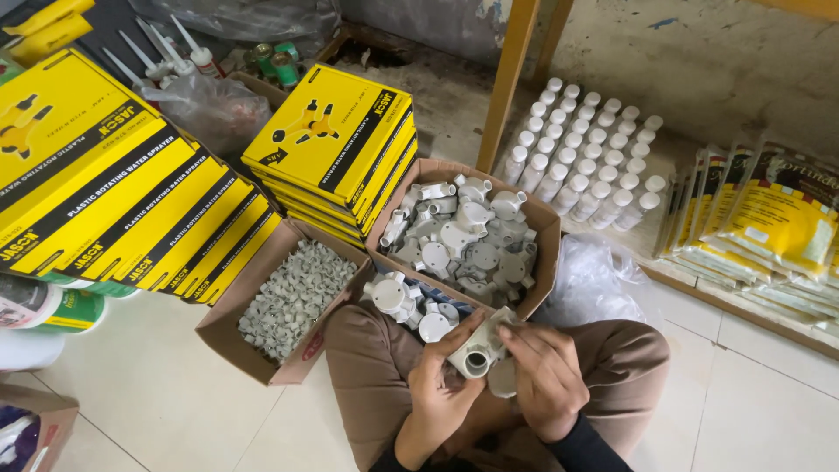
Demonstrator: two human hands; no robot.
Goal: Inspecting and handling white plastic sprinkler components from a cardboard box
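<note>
Both hands gripping grey conduit junction box (479,354) over lap, just below cardboard box of fittings (540,229). Left hand (434,395) clamping underneath, right hand (544,378) pinching side, open spout turning camera-ward, probably for inspecting.

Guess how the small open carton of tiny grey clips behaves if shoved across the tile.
The carton of grey clips would probably slide readily, since the tiled floor looks smooth. Its flaps stand open and the fill is heaped loose, so a jolt could spill clips. The cardboard walls look thin and may buckle if pushed high rather than near the base.
</note>
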